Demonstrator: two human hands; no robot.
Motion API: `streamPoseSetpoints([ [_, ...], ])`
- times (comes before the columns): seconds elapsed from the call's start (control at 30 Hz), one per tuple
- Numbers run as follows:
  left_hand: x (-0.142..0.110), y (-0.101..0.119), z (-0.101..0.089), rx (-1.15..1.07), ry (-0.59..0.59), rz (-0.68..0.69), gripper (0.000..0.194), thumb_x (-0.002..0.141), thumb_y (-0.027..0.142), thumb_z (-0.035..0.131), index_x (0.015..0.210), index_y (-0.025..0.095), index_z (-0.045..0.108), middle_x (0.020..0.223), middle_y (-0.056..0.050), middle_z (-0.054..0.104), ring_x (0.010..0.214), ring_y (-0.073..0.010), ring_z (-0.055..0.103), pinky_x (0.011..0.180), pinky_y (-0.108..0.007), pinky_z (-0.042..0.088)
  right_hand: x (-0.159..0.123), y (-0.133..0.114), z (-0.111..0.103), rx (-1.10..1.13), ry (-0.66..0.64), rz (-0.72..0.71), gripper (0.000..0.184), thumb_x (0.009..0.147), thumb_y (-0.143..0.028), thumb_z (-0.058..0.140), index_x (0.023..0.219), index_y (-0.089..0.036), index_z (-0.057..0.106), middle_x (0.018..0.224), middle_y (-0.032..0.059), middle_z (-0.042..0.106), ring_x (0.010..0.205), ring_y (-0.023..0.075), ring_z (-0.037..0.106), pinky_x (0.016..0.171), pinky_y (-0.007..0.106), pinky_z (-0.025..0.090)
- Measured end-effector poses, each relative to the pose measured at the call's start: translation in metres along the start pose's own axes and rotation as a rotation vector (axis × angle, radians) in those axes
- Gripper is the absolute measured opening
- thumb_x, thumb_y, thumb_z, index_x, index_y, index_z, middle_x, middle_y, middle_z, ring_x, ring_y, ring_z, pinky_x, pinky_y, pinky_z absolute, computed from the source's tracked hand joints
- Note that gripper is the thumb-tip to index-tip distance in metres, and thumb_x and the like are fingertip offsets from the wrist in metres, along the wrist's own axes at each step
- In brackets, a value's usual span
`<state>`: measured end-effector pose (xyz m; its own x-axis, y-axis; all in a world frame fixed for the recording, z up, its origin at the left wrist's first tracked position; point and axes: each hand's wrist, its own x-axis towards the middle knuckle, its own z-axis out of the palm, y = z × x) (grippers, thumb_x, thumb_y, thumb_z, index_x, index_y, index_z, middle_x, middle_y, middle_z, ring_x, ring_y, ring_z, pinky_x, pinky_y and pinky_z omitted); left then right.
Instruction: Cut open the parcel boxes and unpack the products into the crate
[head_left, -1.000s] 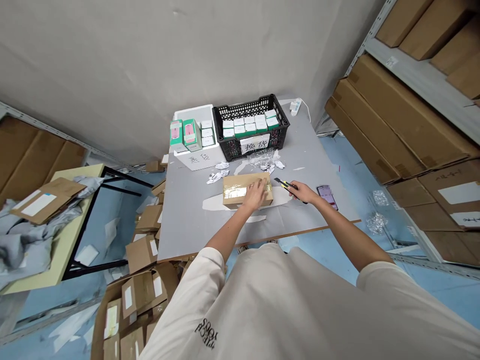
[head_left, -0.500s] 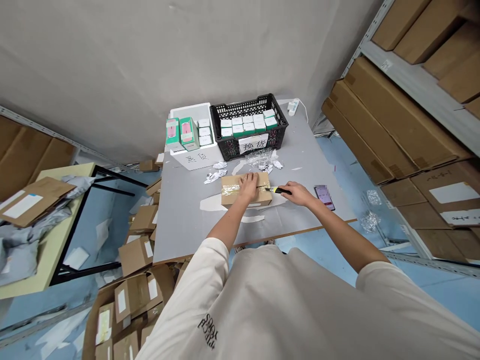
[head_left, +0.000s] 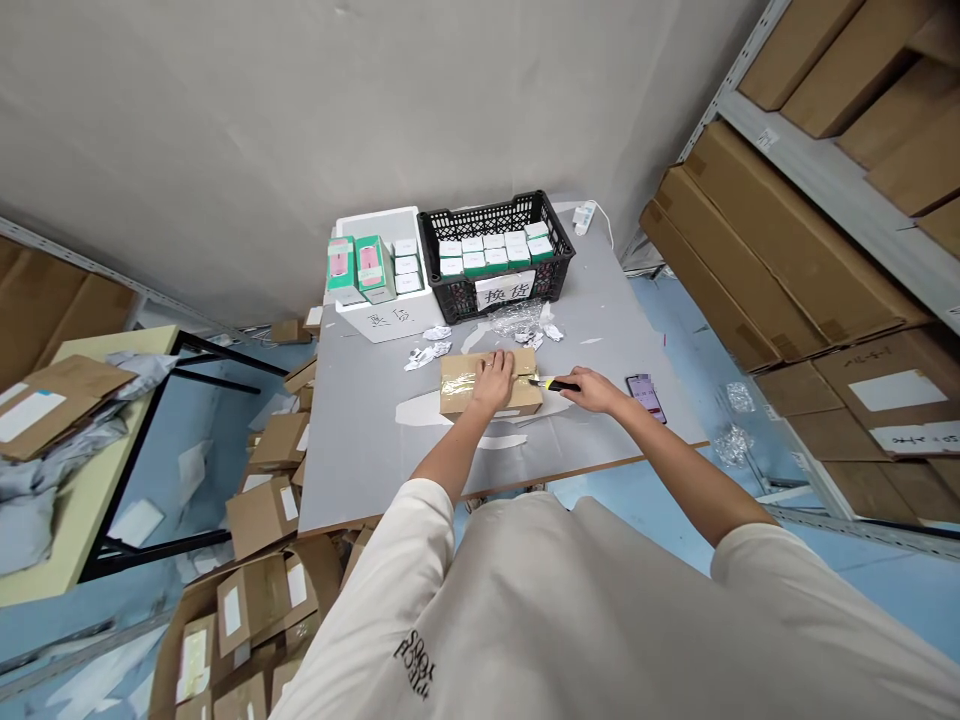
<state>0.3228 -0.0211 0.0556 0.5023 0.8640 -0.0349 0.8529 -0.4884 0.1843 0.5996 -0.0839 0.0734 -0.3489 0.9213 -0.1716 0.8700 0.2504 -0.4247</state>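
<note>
In the head view, the left hand (head_left: 493,381) lies palm down on top of a small cardboard box (head_left: 459,381), its fingers slightly spread and pressed on the taped lid rather than closed around it. The box sits toward the near edge of the grey surface (head_left: 360,440), roughly midway between its left and right edges, with pale, ragged-edged patches (head_left: 420,411) beside it. The right hand (head_left: 595,390), just to the right of the box, is closed around the handle of a yellow-and-black utility knife (head_left: 559,384); the blade points left and reaches the right end of the box top.

A phone (head_left: 646,398) lies near the right edge, toward the near right corner. Crumpled paper scraps (head_left: 429,354) and clear plastic wrap (head_left: 517,318) lie beyond the box. At the far left corner stands a white bin (head_left: 367,320) of green-and-white cartons; touching it along the far edge is a black crate (head_left: 459,303), holding rows of similar cartons. A white plug block (head_left: 582,217) with a cord rests by the far right corner.
</note>
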Motion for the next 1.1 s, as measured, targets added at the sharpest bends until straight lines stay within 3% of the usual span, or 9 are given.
streamPoseSetpoints([
  [0.27, -0.005, -0.001, 0.003, -0.025, 0.060, 0.006, 0.059, 0.106, 0.039, 0.026, 0.159, 0.015, 0.033, 0.163, -0.020, 0.038, 0.149, -0.0348, 0.032, 0.121, -0.051, 0.023, 0.004, 0.005, 0.010, 0.061, 0.078, 0.005, 0.046, 0.102, -0.041, 0.054, 0.143, -0.025, 0.065, 0.108, 0.0117, 0.069, 0.102, 0.0268, 0.065, 0.092, 0.033, 0.047],
  [0.53, -0.003, -0.004, 0.005, -0.041, 0.056, 0.009, 0.058, 0.106, 0.038, 0.027, 0.160, 0.017, 0.032, 0.163, -0.019, 0.038, 0.150, -0.0339, 0.031, 0.121, -0.053, 0.022, 0.011, 0.006, 0.026, -0.031, 0.149, -0.001, 0.048, 0.101, -0.042, 0.053, 0.144, -0.025, 0.064, 0.113, 0.0143, 0.067, 0.108, 0.0308, 0.060, 0.098, 0.040, 0.045],
  [0.87, -0.004, -0.003, 0.010, -0.058, 0.084, -0.009, 0.061, 0.104, 0.040, 0.031, 0.161, 0.016, 0.032, 0.165, -0.018, 0.037, 0.153, -0.0329, 0.030, 0.122, -0.054, 0.022, 0.004, 0.042, 0.005, 0.025, 0.336, 0.162, 0.054, 0.097, -0.048, 0.056, 0.141, -0.018, 0.063, 0.115, 0.0159, 0.067, 0.109, 0.0335, 0.061, 0.098, 0.043, 0.048],
  [1.1, -0.032, -0.014, -0.001, -0.110, 0.076, -0.015, 0.069, 0.098, 0.056, 0.045, 0.158, 0.023, 0.037, 0.170, -0.014, 0.027, 0.157, -0.0333, 0.022, 0.124, -0.056, 0.018, 0.037, 0.014, 0.015, 0.186, 0.328, 0.086, 0.045, 0.095, -0.046, 0.058, 0.129, -0.019, 0.069, 0.112, 0.0132, 0.068, 0.107, 0.0311, 0.063, 0.098, 0.043, 0.050],
])
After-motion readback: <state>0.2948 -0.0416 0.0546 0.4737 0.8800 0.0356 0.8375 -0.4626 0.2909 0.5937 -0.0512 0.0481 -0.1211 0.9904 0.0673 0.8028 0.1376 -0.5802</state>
